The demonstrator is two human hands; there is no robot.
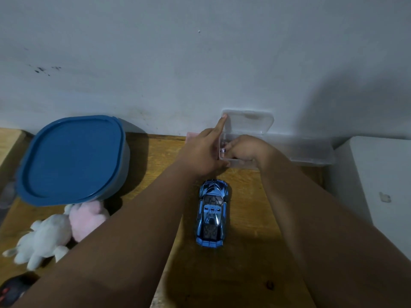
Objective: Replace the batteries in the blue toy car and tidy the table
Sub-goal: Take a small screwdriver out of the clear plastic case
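Observation:
The shiny blue toy car [212, 213] stands upright on its wheels on the wooden table [244, 274], nose toward the wall. Beyond it a small clear plastic box [235, 162] sits by the wall with its hinged lid [249, 122] up. My left hand [203, 152] steadies the box's left side, its forefinger stretched up along the lid's edge. My right hand [243, 150] reaches into the box with fingers curled; a small item, perhaps a battery [223, 150], shows at the fingertips. Whether the fingers grip it is hidden.
A large grey tub with a blue lid [71, 158] stands at the left. White [44, 241] and pink [86, 218] plush toys lie in front of it. A dark object [13, 290] sits at the bottom left. A white cabinet [382, 185] borders the right. Another clear box [311, 152] lies against the wall.

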